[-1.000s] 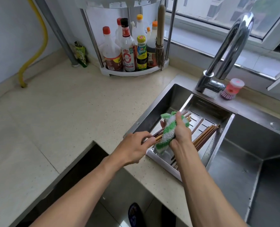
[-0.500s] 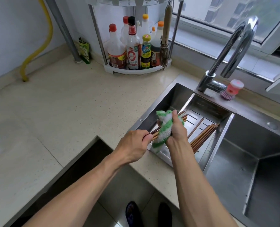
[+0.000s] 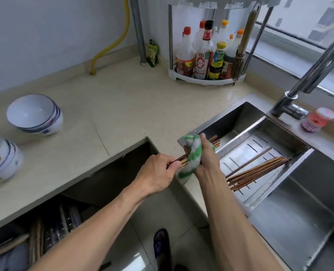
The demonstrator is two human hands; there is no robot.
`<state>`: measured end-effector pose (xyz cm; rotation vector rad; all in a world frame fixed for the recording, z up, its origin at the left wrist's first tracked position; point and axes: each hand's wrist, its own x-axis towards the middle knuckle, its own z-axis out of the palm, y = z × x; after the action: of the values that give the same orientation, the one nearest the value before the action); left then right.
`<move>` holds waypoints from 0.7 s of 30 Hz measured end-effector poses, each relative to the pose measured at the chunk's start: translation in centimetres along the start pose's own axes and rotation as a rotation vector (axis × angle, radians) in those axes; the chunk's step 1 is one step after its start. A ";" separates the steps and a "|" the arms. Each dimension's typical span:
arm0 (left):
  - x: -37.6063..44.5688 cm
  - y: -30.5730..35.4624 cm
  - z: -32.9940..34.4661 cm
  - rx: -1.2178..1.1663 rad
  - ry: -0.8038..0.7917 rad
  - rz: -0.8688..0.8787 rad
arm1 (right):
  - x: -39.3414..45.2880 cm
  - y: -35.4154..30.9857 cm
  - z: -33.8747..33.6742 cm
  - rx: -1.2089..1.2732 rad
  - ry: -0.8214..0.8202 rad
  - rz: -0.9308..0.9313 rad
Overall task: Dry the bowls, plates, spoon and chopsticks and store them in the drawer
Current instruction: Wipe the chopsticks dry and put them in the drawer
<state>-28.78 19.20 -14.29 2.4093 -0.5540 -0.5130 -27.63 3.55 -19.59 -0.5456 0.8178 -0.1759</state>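
My left hand [image 3: 158, 173] pinching one end of a chopstick bundle [image 3: 214, 140], my right hand [image 3: 205, 157] wrapping a green-white cloth [image 3: 191, 159] around it, more chopsticks [image 3: 260, 171] in the sink tray [image 3: 246, 153], two bowls [image 3: 35, 114] on the surface [image 3: 123, 106], drawer [image 3: 45, 227] open below.

— Where does the one view look from?
— From the person's head, wide-angle, facing forward and steeply down over both forearms.

— How near is it?
— Close: the left hand [image 3: 158, 173] and right hand [image 3: 206, 157] sit at the middle of the picture, with the floor and a shoe at the bottom edge.

— What does it take in?
— The worktop [image 3: 123, 106] corner on the left and ahead, the sink [image 3: 299, 202] on the right, the window at top right. Straight lines bow toward the edges.

— A second view?
— None, so nothing is shared.
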 end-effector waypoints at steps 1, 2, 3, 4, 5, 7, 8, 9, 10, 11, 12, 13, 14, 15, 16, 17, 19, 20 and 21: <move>-0.8 0.0 -0.2 0.013 0.023 -0.018 | -0.5 0.4 0.4 -0.005 -0.018 0.003; -1.6 0.0 -0.3 0.021 0.054 -0.037 | -1.2 1.0 0.8 -0.013 -0.034 0.011; -2.5 -0.1 -0.5 0.025 0.095 -0.063 | -2.1 1.9 1.3 -0.025 -0.054 0.031; -3.5 -0.2 -0.5 0.034 0.140 -0.088 | -3.3 3.1 1.8 -0.039 -0.073 0.056; -4.1 -0.3 -0.3 0.054 0.177 -0.109 | -4.1 4.3 2.1 -0.060 -0.082 0.082; -6.0 -1.1 -0.3 0.087 0.222 -0.152 | -5.8 6.7 2.3 -0.115 -0.071 0.154; -7.0 -2.0 -0.4 0.079 0.204 -0.157 | -6.1 7.4 2.1 -0.122 -0.051 0.171; -8.3 -3.1 -0.5 0.064 0.176 -0.166 | -6.2 7.9 1.7 -0.134 -0.035 0.173; -9.7 -3.9 -0.7 0.052 0.152 -0.172 | -6.0 8.2 1.4 -0.149 -0.025 0.174; -10.9 -4.7 -0.8 0.042 0.141 -0.186 | -5.9 8.5 1.1 -0.180 -0.026 0.173; -12.7 -5.9 -1.1 0.023 0.153 -0.213 | -6.4 9.6 1.2 -0.218 -0.044 0.188; -13.3 -6.3 -1.2 0.013 0.163 -0.222 | -6.5 10.0 1.2 -0.243 -0.059 0.193; -14.3 -6.8 -1.4 0.016 0.179 -0.244 | -6.9 10.8 1.6 -0.264 -0.089 0.206; -15.2 -7.4 -1.7 0.031 0.205 -0.267 | -7.5 11.9 2.0 -0.282 -0.114 0.218; -16.2 -8.1 -2.1 0.046 0.229 -0.299 | -8.4 13.2 2.4 -0.306 -0.131 0.229; -17.1 -8.9 -2.5 0.060 0.264 -0.331 | -9.6 14.9 2.9 -0.346 -0.143 0.242; -18.8 -10.3 -2.9 0.099 0.341 -0.386 | -12.1 18.9 3.1 -0.486 -0.191 0.296; -20.2 -11.4 -3.2 0.121 0.374 -0.411 | -13.9 21.4 3.4 -0.558 -0.221 0.339; -21.0 -12.1 -3.4 0.134 0.372 -0.419 | -15.1 22.8 3.4 -0.598 -0.228 0.361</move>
<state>-41.57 40.09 -14.74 2.6708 0.0831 -0.1869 -36.66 29.60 -19.96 -0.9457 0.7271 0.4719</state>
